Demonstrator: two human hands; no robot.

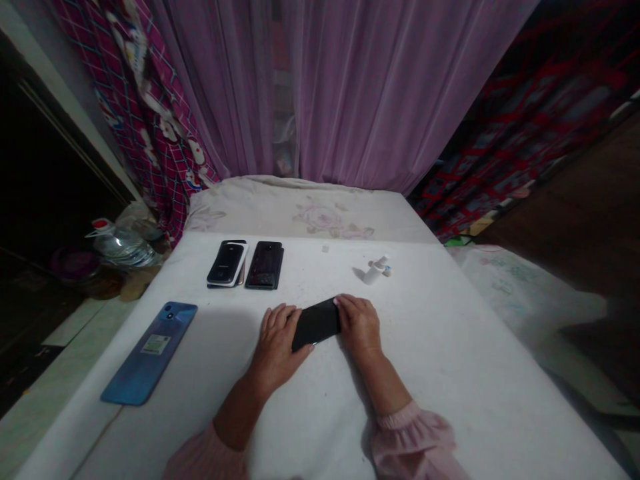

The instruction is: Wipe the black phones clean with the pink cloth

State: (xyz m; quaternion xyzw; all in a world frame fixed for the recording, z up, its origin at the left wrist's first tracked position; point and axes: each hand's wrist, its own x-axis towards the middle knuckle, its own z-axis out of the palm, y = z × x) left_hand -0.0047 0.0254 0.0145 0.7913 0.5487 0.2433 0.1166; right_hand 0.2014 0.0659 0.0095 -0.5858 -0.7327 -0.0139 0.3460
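A dark smartphone [317,323] lies sideways between my two hands, low over the white cloth, its black face upward. My left hand [280,341] grips its left end, thumb along the near edge and fingers at the far side. At the right end my right hand [359,323] is closed on the phone's edge, with the fingertips near its far corner. Beyond my left hand lie a dark phone [265,265] on top of another, and a black-and-white phone [228,263] stacked on others. A small white bottle-like object [375,271] sits past my right hand.
A blue phone [153,353] with a label and a cable at its lower end lies on the left of the table [320,427]. A small pale square [325,249] rests farther back. Purple curtains [350,93] hang behind; a large water bottle [123,245] stands beyond the left edge.
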